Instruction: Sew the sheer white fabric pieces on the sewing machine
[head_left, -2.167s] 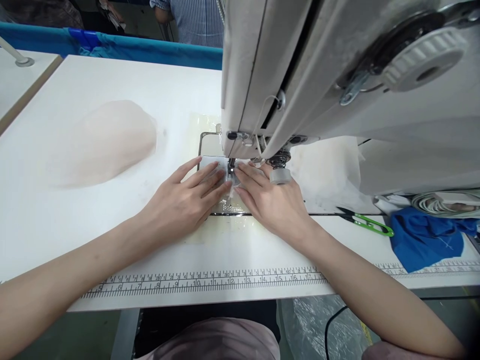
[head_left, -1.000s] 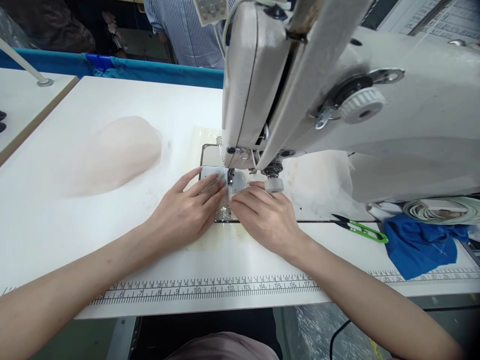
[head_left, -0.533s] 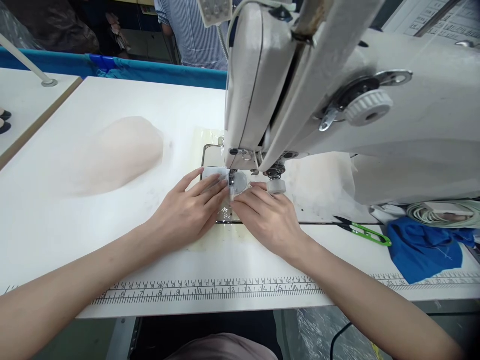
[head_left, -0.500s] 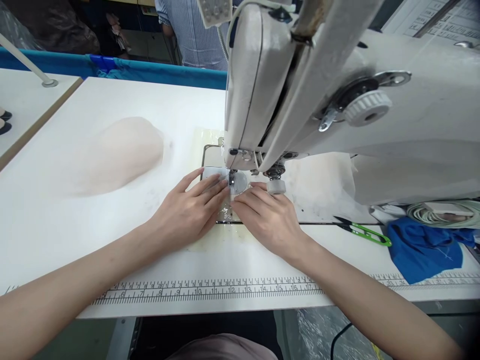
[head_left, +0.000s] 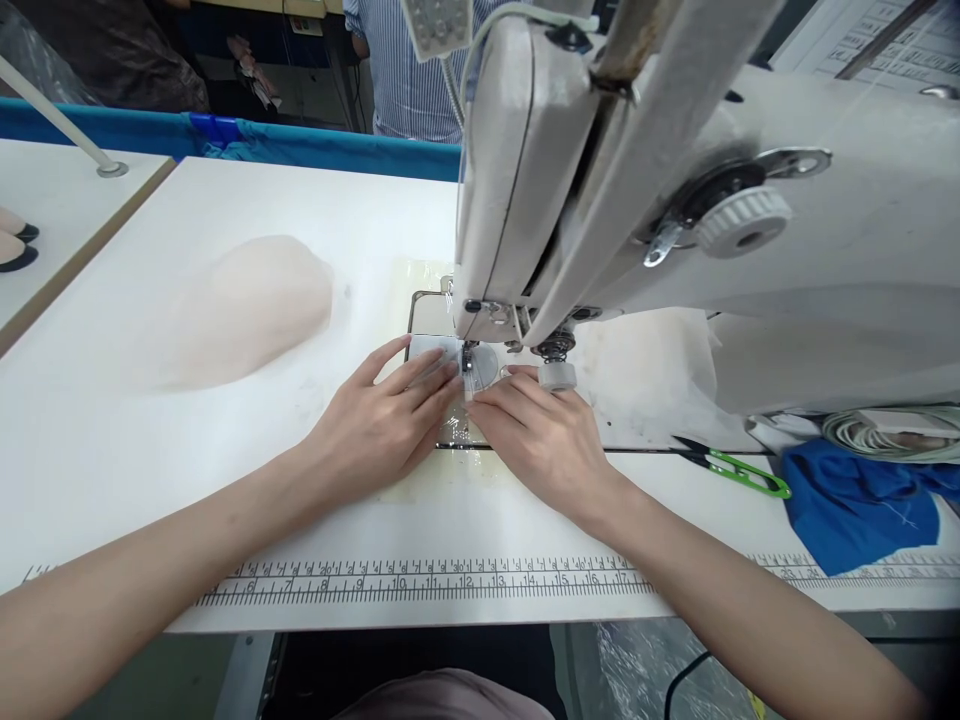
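The head of a white sewing machine [head_left: 517, 180] reaches over the table, its presser foot [head_left: 468, 358] down near the needle plate. My left hand [head_left: 382, 415] lies flat left of the foot, fingers stretched out over a pale plate [head_left: 431, 348]. On the other side, my right hand [head_left: 540, 425] has its fingers curled and pressed together close to the foot. Whatever they may hold is hidden. A round translucent piece [head_left: 482, 368] shows beside the foot, between the hands; its kind is unclear.
A thin beige fabric piece [head_left: 262, 305] lies on the table at left. Green-handled thread snips [head_left: 742, 472], a blue cloth [head_left: 855, 505] and a coiled pale cord [head_left: 892, 430] lie at right. A printed ruler [head_left: 435, 582] runs along the front edge. Other people stand beyond the table.
The whole view has shifted slightly to the right. Both hands keep nearly the same place and pose at the presser foot.
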